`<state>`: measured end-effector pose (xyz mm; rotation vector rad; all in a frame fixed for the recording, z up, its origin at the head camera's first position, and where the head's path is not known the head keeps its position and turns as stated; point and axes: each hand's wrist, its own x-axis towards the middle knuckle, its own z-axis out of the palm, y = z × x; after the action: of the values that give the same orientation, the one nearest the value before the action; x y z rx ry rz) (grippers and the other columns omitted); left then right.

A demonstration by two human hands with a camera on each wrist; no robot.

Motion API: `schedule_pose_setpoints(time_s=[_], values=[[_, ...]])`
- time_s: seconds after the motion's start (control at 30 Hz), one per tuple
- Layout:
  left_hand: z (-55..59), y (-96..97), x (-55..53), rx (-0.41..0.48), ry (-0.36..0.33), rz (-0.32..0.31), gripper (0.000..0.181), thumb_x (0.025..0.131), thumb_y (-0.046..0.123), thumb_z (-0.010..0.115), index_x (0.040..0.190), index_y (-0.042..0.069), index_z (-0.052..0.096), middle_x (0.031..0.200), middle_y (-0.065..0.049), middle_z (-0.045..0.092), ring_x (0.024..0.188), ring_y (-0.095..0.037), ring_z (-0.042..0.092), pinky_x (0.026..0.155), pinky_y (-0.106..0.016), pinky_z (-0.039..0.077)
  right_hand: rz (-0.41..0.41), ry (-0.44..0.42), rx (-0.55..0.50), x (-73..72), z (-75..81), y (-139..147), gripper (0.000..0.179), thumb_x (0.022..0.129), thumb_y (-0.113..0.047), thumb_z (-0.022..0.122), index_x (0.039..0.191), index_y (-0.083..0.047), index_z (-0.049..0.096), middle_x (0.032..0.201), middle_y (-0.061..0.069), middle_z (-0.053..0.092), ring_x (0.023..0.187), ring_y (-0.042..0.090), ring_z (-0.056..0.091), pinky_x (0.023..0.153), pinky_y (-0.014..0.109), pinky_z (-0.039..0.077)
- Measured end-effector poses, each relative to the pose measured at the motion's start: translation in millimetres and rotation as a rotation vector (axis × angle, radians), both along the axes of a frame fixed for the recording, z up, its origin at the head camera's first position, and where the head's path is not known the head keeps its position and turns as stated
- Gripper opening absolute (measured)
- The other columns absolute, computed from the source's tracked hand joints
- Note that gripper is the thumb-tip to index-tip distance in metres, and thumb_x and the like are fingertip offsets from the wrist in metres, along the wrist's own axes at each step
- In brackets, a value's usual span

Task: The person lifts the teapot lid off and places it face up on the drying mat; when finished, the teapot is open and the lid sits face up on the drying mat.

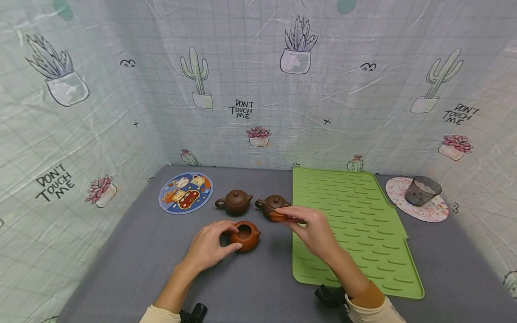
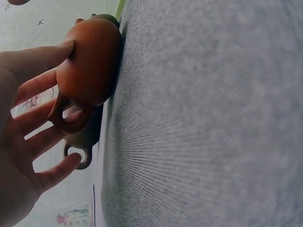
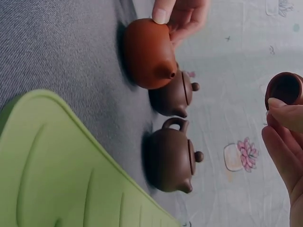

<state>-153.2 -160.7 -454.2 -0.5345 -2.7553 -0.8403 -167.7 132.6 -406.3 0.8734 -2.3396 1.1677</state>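
Note:
An orange-brown clay teapot (image 1: 250, 244) stands lidless on the grey cloth, its round opening facing up and its spout to the right. My left hand (image 1: 208, 246) grips it at the rim, thumb on the near side and fingers on the far side. Its loop handle (image 2: 71, 120) shows below the thumb in the left wrist view. My right hand (image 1: 315, 231) pinches the matching lid (image 1: 278, 216) in the air, to the right of the pot. The hollow underside of the lid shows in the right wrist view.
Two dark brown teapots, a left one (image 1: 235, 204) and a right one (image 1: 269, 205), stand lidded behind. A green ridged mat (image 1: 343, 197) lies to the right. A blue round coaster (image 1: 206, 202) is at back left; a dark glass (image 1: 422, 192) stands on a pink coaster (image 1: 434, 214).

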Motion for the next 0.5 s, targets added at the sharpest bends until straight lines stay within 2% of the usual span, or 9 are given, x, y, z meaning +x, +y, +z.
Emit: schedule_pose_setpoints(time_s=[0.23,0.4,0.5], values=[[2.3,1.8,-0.9,0.014,-0.053,0.019,0.032,0.078,0.033,0.089,0.105,0.021,0.076,0.123,0.005,0.074,0.113,-0.018,0.07,0.097,-0.043,0.055,-0.024,-0.042,-0.063,6.4,2.9,9.6,0.041,0.081,0.007,0.079,0.119,-0.009,0.074,0.111,0.008,0.079,0.092,0.019,0.078,0.078,0.026,0.063],[3.8,2.3,-2.0,0.011,-0.079,0.02,0.031,0.079,0.032,0.089,0.105,0.022,0.076,0.123,0.006,0.074,0.113,-0.018,0.07,0.097,-0.043,0.055,-0.097,-0.079,-0.048,11.2,4.4,14.7,0.035,0.082,-0.001,0.082,0.114,-0.012,0.07,0.104,0.005,0.079,0.093,0.018,0.078,0.077,0.027,0.063],[5.7,2.2,-2.6,0.014,-0.091,0.021,0.03,0.078,0.031,0.089,0.103,0.022,0.076,0.121,0.005,0.074,0.11,-0.017,0.07,0.096,-0.043,0.055,-0.106,-0.114,-0.051,12.7,4.8,18.8,0.034,0.084,-0.004,0.081,0.114,-0.012,0.069,0.104,0.005,0.08,0.094,0.018,0.078,0.077,0.027,0.063]])
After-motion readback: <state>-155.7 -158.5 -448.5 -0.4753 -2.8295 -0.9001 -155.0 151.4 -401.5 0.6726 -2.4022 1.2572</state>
